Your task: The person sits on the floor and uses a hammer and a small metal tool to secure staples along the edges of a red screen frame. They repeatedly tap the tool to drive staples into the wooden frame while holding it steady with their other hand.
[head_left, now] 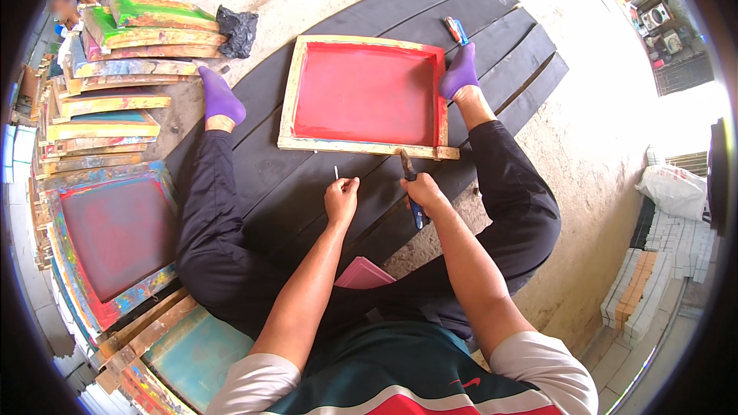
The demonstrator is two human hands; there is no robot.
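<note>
A wooden screen-printing frame (286,119) with red-stained mesh lies flat on dark boards between my feet. Just below its near rail, my right hand (425,190) is closed round the dark blue handles of a pair of pliers (406,163). The pliers' rusty jaws point at that rail near its right end; I cannot tell if they grip anything. My left hand (340,200) is pinched on a thin white stick (336,172), which points up a short way below the frame. A small blue and red hand tool (455,31) lies past my right foot.
Several paint-stained frames (127,69) are stacked at left, with a black plastic bag (237,31) beside them. A red-meshed frame (119,230) leans near my left knee. Pink sheets (364,273) lie between my legs. White blocks (676,250) stand at right. Another person shows at far upper left.
</note>
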